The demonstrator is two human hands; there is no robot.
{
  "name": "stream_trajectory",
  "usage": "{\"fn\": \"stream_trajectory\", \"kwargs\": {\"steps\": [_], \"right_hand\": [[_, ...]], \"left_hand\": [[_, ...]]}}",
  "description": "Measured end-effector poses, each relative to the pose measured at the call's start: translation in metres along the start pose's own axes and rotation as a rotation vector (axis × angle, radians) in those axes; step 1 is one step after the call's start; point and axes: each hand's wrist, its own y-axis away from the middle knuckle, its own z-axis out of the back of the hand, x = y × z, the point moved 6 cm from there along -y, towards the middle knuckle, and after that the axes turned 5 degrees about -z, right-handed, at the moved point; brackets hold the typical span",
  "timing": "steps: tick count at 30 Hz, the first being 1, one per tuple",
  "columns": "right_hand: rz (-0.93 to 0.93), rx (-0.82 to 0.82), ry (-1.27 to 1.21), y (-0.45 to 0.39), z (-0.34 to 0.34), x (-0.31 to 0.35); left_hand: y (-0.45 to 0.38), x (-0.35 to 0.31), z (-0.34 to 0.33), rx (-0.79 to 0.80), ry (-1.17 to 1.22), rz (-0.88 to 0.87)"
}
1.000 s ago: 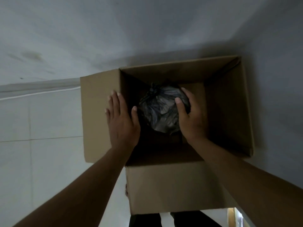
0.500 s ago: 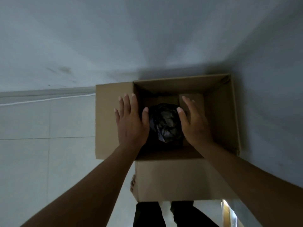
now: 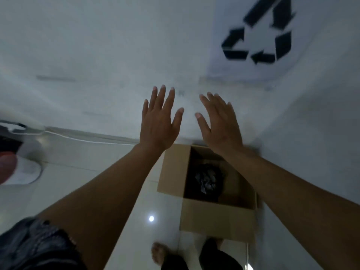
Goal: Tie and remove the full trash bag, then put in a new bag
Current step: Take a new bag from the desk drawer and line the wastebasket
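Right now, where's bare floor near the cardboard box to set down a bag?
The pale tiled floor left of the brown cardboard box is bare up to the white cable along the wall. Inside the box, the crumpled black trash bag takes the middle. The near side is crowded by a bare foot.

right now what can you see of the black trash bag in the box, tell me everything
The black trash bag is a small, crumpled bundle of glossy thin plastic with grey highlights on its folds. It sits low inside the open cardboard box, roughly in the middle of the dark interior, resting on the bottom. Whether it is knotted cannot be told from here. Neither hand touches it: the left hand and right hand are raised, open, above the box.
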Motion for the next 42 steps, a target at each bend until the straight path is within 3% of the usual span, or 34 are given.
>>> {"fn": "stream_trajectory", "kwargs": {"steps": [8, 17, 30, 39, 42], "right_hand": [[0.221, -0.138, 0.03, -0.022, 0.071, 0.19], [0.492, -0.151, -0.017, 0.027, 0.049, 0.427], [0.825, 0.026, -0.131, 0.129, -0.097, 0.718], [0.962, 0.152, -0.167, 0.158, -0.259, 0.917], [1.002, 0.192, -0.179, 0.167, -0.311, 0.988]], "left_hand": [[0.037, 0.042, 0.212, -0.297, -0.158, 0.073], [0.186, 0.175, 0.393, -0.481, -0.372, 0.219], [0.42, 0.389, 0.518, -0.542, -0.464, 0.561], [0.543, 0.577, 0.578, -0.509, -0.461, 0.81], [0.572, 0.639, 0.6, -0.502, -0.478, 0.82]]}}
